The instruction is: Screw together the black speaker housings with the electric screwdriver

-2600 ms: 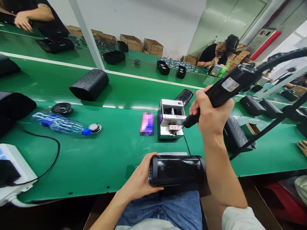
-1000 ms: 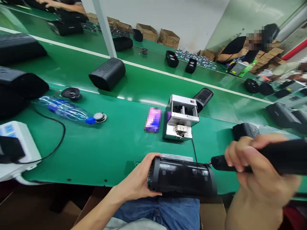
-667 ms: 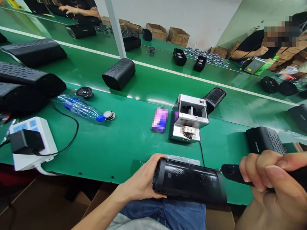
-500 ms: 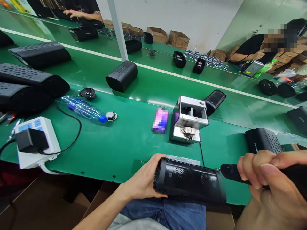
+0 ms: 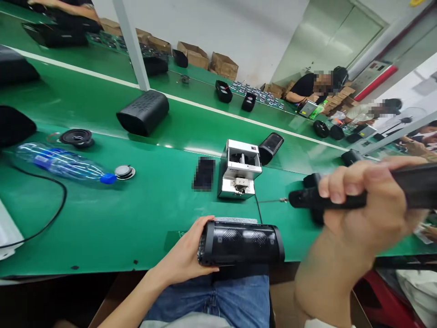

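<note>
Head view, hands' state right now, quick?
Left hand: closed on one end of the black speaker.
Right hand: closed around the black electric screwdriver, bit apart from the speaker.

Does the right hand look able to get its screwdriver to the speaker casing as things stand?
Probably yes: the right hand grips the black screwdriver, nothing seems to stand between its bit and the speaker casing, and the left hand holds only the casing's left end, leaving the right end free.
</note>
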The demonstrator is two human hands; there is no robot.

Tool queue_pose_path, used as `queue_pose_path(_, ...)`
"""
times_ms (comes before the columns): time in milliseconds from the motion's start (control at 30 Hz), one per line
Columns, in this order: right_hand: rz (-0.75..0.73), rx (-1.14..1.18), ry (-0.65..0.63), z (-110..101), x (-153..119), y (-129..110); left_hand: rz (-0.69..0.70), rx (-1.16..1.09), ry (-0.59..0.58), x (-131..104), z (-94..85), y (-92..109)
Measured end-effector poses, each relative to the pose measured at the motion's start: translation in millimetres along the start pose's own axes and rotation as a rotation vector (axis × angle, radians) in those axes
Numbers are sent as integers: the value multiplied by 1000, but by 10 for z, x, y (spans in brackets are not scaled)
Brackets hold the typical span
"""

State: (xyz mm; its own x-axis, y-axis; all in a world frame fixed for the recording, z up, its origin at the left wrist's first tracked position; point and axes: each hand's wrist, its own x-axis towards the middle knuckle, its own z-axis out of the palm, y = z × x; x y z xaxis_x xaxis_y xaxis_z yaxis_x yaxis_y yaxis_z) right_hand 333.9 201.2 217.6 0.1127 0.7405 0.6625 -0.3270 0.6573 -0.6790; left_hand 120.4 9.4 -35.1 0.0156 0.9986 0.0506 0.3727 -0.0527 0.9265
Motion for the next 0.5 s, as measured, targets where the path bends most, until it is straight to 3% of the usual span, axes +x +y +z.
queue_pose_path(100, -28, 62, -44, 268, 30, 269, -4, 21, 6, -9, 4, -7)
queue_pose_path(233, -33, -29, -117, 503, 2, 618, 9, 35, 18, -5, 14, -26)
queue_pose_path(500, 100, -75, -152, 602, -9, 716, 10, 34, 27, 7, 16, -27)
